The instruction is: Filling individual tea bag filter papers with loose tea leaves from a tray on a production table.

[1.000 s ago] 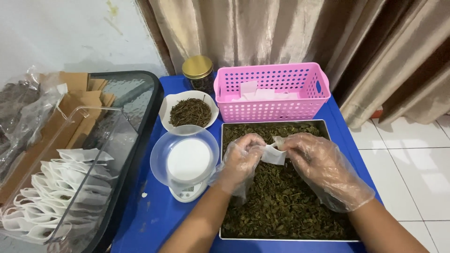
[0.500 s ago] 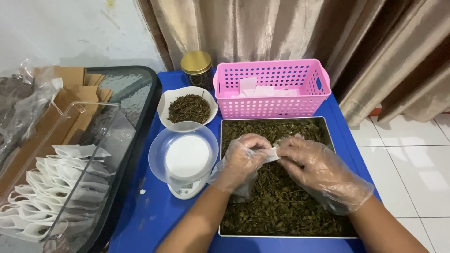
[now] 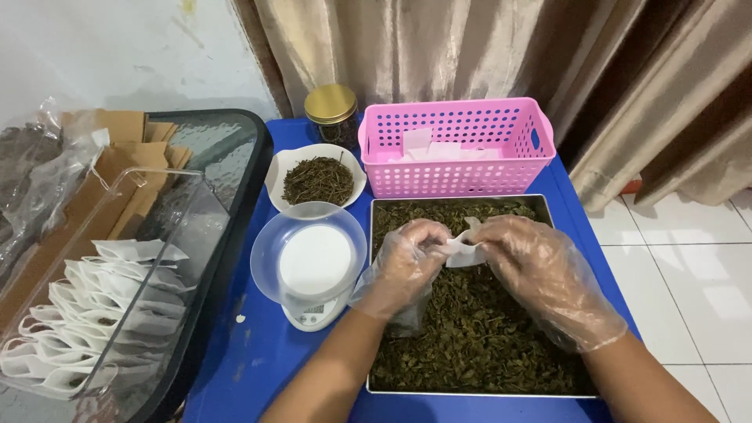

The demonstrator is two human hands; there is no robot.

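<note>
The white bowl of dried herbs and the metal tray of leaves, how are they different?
The white bowl is small and rounded with wavy edges; the metal tray is large, rectangular and shallow. The bowl holds a small heap of thin, twiggy strands; the tray is filled across with broader, crumpled leaf pieces. The bowl stands untouched, while the gloved left hand and right hand hold a small white bag over the tray. Both hold dark dried plant material on the blue table.
</note>
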